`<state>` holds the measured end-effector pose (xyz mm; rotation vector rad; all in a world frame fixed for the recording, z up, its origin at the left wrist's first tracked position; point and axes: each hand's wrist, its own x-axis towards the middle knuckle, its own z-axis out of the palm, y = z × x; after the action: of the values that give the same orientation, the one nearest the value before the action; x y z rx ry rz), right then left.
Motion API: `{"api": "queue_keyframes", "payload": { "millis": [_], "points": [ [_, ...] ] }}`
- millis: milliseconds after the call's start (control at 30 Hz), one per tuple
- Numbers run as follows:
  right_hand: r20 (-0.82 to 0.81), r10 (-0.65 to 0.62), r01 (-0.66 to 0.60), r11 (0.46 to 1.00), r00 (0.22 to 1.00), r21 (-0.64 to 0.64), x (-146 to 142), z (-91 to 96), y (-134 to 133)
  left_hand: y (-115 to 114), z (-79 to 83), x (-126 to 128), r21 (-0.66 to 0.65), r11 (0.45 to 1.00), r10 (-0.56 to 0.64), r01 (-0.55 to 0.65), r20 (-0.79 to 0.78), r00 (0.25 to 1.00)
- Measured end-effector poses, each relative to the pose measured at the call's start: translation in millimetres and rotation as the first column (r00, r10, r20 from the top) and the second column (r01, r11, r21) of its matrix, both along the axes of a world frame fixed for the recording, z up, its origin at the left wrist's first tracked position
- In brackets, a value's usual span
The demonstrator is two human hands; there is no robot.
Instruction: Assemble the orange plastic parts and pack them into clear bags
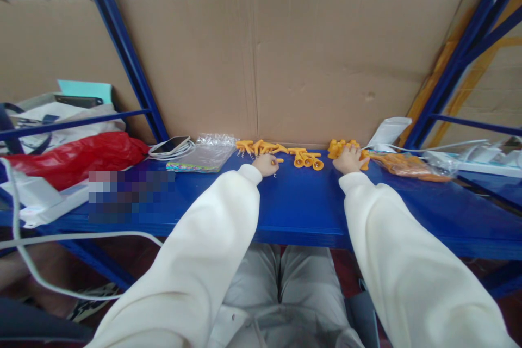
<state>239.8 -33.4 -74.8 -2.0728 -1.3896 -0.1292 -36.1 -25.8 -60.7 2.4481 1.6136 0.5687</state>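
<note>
My left hand point(266, 165) is closed round a small orange plastic part point(279, 161), one end of which sticks out to the right. A thin curl, perhaps a spring, hangs just below it. Behind that hand lies a row of orange branching parts point(267, 147) with thin wire coils. Orange funnel-shaped parts point(317, 165), several together, lie between my hands with their round mouths facing me. My right hand point(349, 160) rests over a cluster of orange knobbed parts point(336, 148), fingers apart; its fingertips touch them, and what is under the palm is hidden.
Right of my right hand lies a clear bag of orange parts point(411, 167), near a white power strip point(481, 163). On the left are plastic bags point(207, 155), a phone point(173, 145), a red bag point(89, 157) and white cables. A cardboard sheet point(305, 65) backs the blue shelf point(302, 206).
</note>
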Motion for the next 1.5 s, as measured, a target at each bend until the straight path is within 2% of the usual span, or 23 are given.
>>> {"api": "queue_keyframes", "payload": {
  "millis": [100,200,300,500,600,733,933,1033,1200,1500],
  "points": [
    [-0.027,-0.059,0.059,0.998,0.998,-0.029,0,1.8,-2,3,-1.2,0,-0.009,0.999,-0.046,0.046,0.025,0.999],
    [-0.043,-0.068,0.064,0.994,0.997,-0.094,0,3.5,-4,8,-3.6,-3,0.085,0.995,-0.061,0.059,0.014,0.998],
    [-0.037,-0.055,0.052,0.997,0.998,-0.064,-2,5.3,-5,13,-7.7,-8,0.15,0.985,-0.082,0.085,-0.03,0.996],
    [-0.028,-0.075,0.074,0.997,0.997,-0.028,-6,12.2,-10,14,-12.4,-10,0.031,0.995,-0.086,0.091,-0.133,0.987],
    [-0.084,-0.036,0.031,0.998,0.996,-0.06,-5,14.9,-11,10,-11.5,-11,0.027,0.998,-0.06,0.064,-0.127,0.99],
    [-0.157,0.025,-0.045,0.991,0.987,-0.124,-1,12.4,-4,7,-11.8,-14,0.043,0.998,0.057,-0.052,-0.127,0.99],
    [-0.087,0.203,-0.213,0.969,0.975,-0.123,5,-0.3,16,4,-7.8,-13,-0.051,0.994,0.084,-0.092,-0.146,0.986],
    [-0.079,0.29,-0.297,0.948,0.954,-0.111,3,-3.4,17,1,-5.3,-12,-0.052,0.991,0.113,-0.123,-0.156,0.981],
    [-0.106,0.294,-0.307,0.942,0.95,-0.138,-2,-1.8,13,-2,-2.5,-11,0.004,0.992,0.126,-0.128,-0.178,0.976],
    [-0.084,0.299,-0.31,0.93,0.951,-0.197,-1,0.0,14,-5,5.9,-8,-0.065,0.994,0.069,-0.086,-0.23,0.971]
  ]
}}
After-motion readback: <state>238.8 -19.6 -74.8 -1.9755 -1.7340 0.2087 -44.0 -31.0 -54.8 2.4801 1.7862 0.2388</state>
